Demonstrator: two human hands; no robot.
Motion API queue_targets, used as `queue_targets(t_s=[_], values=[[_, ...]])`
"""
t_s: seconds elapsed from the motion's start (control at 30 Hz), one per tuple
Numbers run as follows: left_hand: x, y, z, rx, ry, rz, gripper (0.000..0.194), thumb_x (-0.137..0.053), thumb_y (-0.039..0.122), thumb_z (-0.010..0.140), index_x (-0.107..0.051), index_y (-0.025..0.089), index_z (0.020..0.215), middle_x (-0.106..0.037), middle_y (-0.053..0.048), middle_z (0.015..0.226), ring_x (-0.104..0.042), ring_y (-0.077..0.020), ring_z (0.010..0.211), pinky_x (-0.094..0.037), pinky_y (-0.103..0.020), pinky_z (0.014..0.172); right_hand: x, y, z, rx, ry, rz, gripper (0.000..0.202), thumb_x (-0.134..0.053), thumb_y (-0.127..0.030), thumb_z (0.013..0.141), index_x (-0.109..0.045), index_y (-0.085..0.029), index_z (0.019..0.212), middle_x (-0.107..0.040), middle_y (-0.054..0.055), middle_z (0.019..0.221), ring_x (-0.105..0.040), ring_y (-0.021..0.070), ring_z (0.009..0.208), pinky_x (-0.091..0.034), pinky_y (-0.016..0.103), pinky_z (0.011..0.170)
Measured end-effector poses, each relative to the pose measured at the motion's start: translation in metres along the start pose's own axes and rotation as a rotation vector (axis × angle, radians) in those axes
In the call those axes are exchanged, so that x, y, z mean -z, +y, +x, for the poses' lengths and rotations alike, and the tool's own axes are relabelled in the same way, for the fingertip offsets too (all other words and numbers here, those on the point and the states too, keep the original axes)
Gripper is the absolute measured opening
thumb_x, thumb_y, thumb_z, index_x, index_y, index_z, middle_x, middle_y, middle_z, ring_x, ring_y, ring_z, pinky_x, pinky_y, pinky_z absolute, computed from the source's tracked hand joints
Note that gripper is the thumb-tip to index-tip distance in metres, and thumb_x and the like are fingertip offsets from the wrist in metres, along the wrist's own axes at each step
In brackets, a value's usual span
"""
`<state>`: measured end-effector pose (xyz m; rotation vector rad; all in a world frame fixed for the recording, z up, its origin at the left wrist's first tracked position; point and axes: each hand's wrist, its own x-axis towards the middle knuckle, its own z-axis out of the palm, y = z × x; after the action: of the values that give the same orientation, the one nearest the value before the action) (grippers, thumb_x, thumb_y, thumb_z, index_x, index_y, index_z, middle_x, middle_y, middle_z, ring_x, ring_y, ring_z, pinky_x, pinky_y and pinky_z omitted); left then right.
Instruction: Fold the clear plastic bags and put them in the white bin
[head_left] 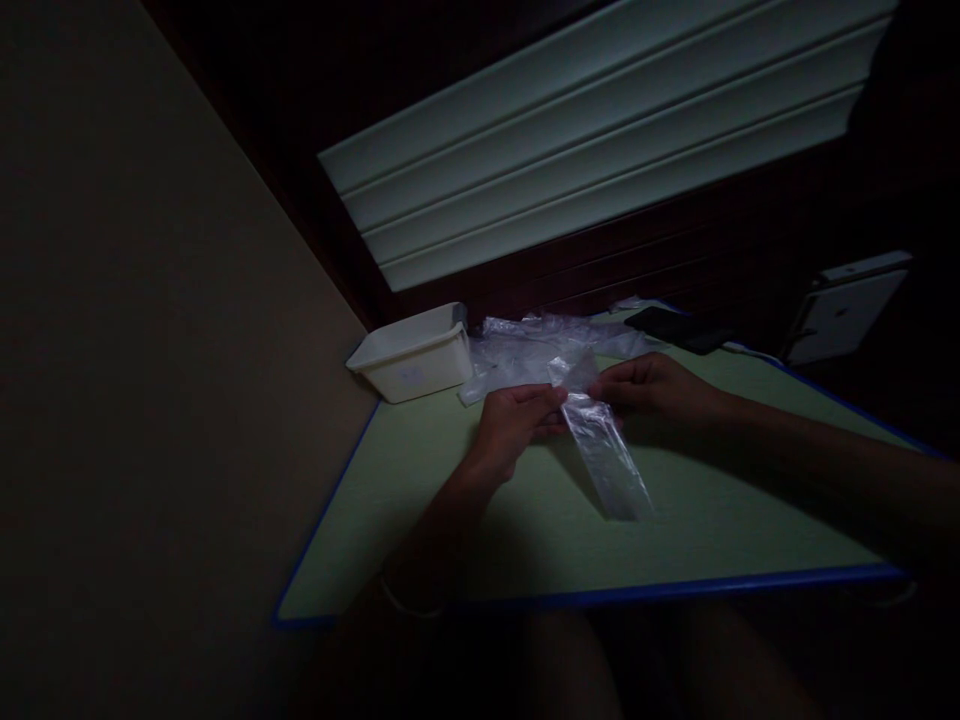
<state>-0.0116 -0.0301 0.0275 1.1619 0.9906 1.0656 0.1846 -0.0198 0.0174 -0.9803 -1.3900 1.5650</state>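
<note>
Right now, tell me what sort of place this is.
Probably a dim corner of a room, perhaps at home: a small blue-edged table stands by a wall, before a slatted panel, with a white plastic tub on it.

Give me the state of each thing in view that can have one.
Left hand, pinching the plastic strip
Right hand, pinching it too
Plastic strip, creased, held by both hands
Plastic pile, loose, crumpled
White bin, upright, open-topped
Dark object, lying flat on the table
Slatted panel, open or shut unclear
Pale object, state unclear
</note>
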Motion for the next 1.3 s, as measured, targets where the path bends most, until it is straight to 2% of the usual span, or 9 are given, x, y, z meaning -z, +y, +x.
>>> queue_targets(t_s=[0.1,0.23,0.43,0.57,0.83,1.0,1.1,1.3], values=[[-0.001,-0.001,0.000,0.008,-0.047,0.020,0.023,-0.077,0.028,0.074,-0.072,0.008,0.084,-0.074,-0.013,0.084,-0.069,-0.0163,0.069,-0.056,-0.033,0.075,-0.002,-0.002,-0.001,-0.007,-0.022,0.007,0.027,-0.079,-0.040,0.068,-0.067,-0.015,0.065,-0.060,0.000,0.056,-0.050,0.0091,0.051,-0.040,0.025,0.051],[-0.002,-0.003,0.000,0.005,-0.025,0.034,0.021,-0.077,0.028,0.074,-0.072,0.008,0.081,-0.074,-0.011,0.080,-0.068,-0.0148,0.066,-0.056,-0.030,0.071,0.000,0.001,0.000,0.016,-0.059,-0.001,0.027,-0.077,-0.041,0.071,-0.068,-0.015,0.067,-0.061,0.000,0.058,-0.050,0.0094,0.051,-0.041,0.025,0.052],[-0.002,-0.003,0.000,0.004,-0.010,0.061,0.024,-0.080,0.030,0.069,-0.073,0.010,0.079,-0.072,-0.009,0.073,-0.066,-0.0137,0.062,-0.056,-0.028,0.065,0.000,0.000,-0.002,0.014,-0.061,0.054,0.024,-0.080,-0.035,0.067,-0.067,-0.015,0.064,-0.060,-0.001,0.056,-0.050,0.0080,0.050,-0.039,0.023,0.051],[0.000,-0.003,0.001,-0.012,-0.039,0.058,0.025,-0.081,0.031,0.069,-0.073,0.009,0.079,-0.072,-0.009,0.074,-0.065,-0.0130,0.061,-0.056,-0.028,0.065,-0.002,-0.001,-0.002,0.020,-0.066,0.073,0.025,-0.081,-0.035,0.065,-0.067,-0.015,0.064,-0.060,0.000,0.056,-0.051,0.0090,0.050,-0.039,0.025,0.051],[0.002,-0.002,0.002,-0.023,-0.014,0.009,0.022,-0.080,0.025,0.068,-0.072,0.009,0.081,-0.072,-0.007,0.073,-0.065,-0.0116,0.059,-0.057,-0.028,0.065,0.006,0.003,0.004,0.062,-0.099,0.055,0.024,-0.078,-0.036,0.070,-0.067,-0.015,0.066,-0.061,0.000,0.057,-0.051,0.0095,0.051,-0.038,0.025,0.051],[0.004,-0.002,0.002,-0.041,-0.035,-0.008,0.022,-0.078,0.022,0.068,-0.073,0.010,0.086,-0.072,-0.007,0.075,-0.065,-0.0123,0.060,-0.057,-0.028,0.063,0.008,0.005,0.007,0.071,-0.058,0.094,0.020,-0.079,-0.032,0.067,-0.071,-0.016,0.075,-0.065,0.000,0.063,-0.053,0.0098,0.052,-0.043,0.026,0.055],[0.004,-0.002,0.002,-0.061,-0.031,-0.018,0.022,-0.077,0.020,0.067,-0.074,0.012,0.087,-0.073,-0.006,0.074,-0.066,-0.0125,0.060,-0.056,-0.028,0.062,0.009,0.005,0.008,0.069,-0.038,0.108,0.024,-0.080,-0.029,0.064,-0.074,-0.017,0.083,-0.068,0.001,0.066,-0.055,0.0106,0.054,-0.045,0.027,0.057],[0.004,-0.001,0.001,-0.094,-0.023,0.039,0.018,-0.075,0.022,0.066,-0.076,0.013,0.082,-0.073,-0.007,0.076,-0.066,-0.0128,0.059,-0.056,-0.028,0.064,0.008,0.002,0.007,0.066,-0.028,0.102,0.015,-0.077,-0.026,0.064,-0.075,-0.017,0.076,-0.070,0.003,0.069,-0.058,0.0125,0.059,-0.047,0.028,0.060]])
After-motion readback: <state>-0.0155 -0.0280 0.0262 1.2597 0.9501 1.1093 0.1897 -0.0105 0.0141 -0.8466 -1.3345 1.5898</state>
